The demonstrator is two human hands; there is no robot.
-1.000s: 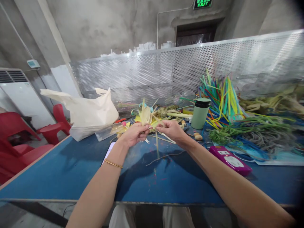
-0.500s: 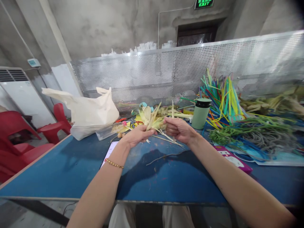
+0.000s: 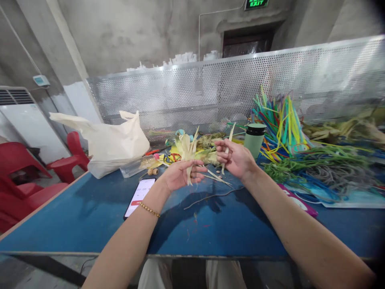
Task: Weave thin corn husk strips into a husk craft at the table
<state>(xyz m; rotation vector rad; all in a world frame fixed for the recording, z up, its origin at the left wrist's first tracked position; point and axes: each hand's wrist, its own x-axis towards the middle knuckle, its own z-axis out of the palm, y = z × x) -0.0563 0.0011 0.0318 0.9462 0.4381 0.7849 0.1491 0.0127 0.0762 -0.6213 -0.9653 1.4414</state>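
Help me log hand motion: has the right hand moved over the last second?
Yes: the right hand has moved rightward. A second ago it was left of the green canister; now it covers part of the canister's lower end in this view.

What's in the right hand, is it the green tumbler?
No, the right hand holds a narrow, pale husk strip, while the green tumbler stands on the blue table beyond it.

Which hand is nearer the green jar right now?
Right. The right hand, holding a pale strip, is just left of the green jar, overlapping its lower part in view; the left hand, with the husks, is farther left.
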